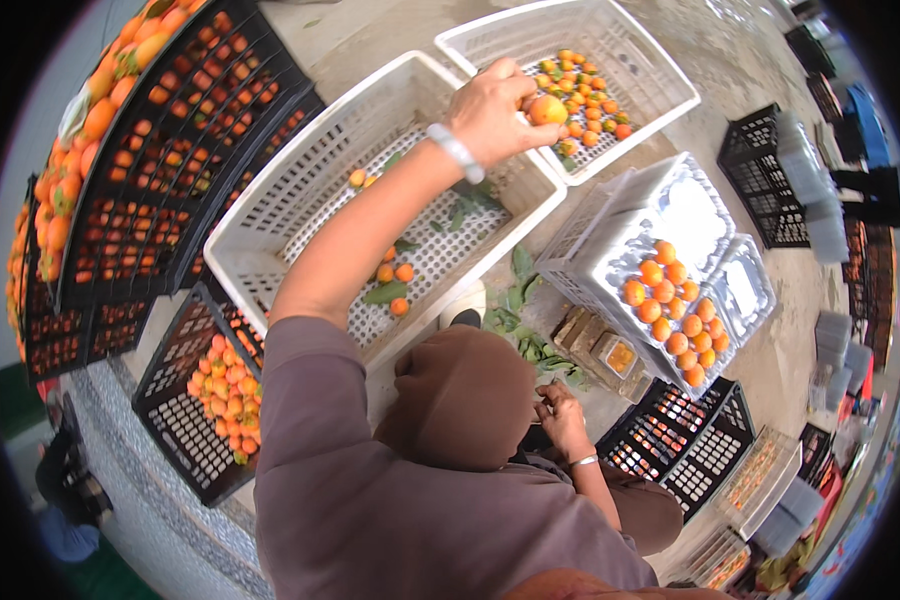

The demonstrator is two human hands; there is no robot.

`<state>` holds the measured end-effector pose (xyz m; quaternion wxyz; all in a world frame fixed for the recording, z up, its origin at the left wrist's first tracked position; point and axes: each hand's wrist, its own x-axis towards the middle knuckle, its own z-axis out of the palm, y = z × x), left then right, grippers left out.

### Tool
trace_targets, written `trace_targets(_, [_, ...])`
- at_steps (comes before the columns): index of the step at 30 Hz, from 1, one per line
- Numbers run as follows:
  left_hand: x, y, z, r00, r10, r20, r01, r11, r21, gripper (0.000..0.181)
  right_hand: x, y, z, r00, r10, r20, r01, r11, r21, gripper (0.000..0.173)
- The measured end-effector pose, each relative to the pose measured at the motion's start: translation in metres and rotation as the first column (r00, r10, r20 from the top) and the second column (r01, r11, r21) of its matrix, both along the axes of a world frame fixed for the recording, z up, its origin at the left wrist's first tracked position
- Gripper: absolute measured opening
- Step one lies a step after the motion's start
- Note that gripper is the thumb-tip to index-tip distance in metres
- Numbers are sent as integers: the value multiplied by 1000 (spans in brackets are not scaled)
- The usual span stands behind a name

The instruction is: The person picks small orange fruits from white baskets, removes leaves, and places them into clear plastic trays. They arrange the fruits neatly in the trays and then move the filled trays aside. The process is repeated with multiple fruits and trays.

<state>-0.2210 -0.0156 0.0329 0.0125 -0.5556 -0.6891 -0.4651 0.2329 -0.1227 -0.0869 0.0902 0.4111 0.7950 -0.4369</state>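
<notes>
My left hand, with a pale bangle at the wrist, grips an orange persimmon over the near edge of a white plastic crate of small persimmons. My left forearm crosses a second white crate with a few fruits and green leaves in it. Low beside my knee is my right hand, fingers bent; whether it holds anything is unclear. Ahead of it, clear plastic trays top an upturned-looking light crate, the nearest tray filled with persimmons.
Black crates heaped with persimmons stand at left, another below them. Cut leaves and wooden blocks holding a small fruit box lie on the ground. A black crate is near my right knee; more crates stand farther right.
</notes>
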Motion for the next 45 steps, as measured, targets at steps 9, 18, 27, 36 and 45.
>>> trace_targets(9, [104, -68, 30, 941, -328, -85, 323, 944, -69, 32, -154, 78, 168, 494, -484, -722, 400, 864, -306, 27])
trace_targets(18, [68, -142, -20, 993, -114, -33, 92, 913, -397, 31, -194, 64, 111, 730, -129, -671, 87, 992, -97, 25])
trace_targets(27, [-82, -98, -217, 886, 398, 237, -130, 705, -698, 19, -119, 47, 51, 916, -258, -308, 208, 960, -186, 29])
trace_targets(36, [-103, 22, -313, 834, 503, -227, -465, 419, -780, 27, -62, 12, -6, 989, -82, -123, 73, 994, -82, 9])
trace_targets(45, [-74, -57, -207, 191, 373, 908, 68, 918, -391, 30, -72, 23, 16, 990, 5, -144, 16, 990, 141, 18])
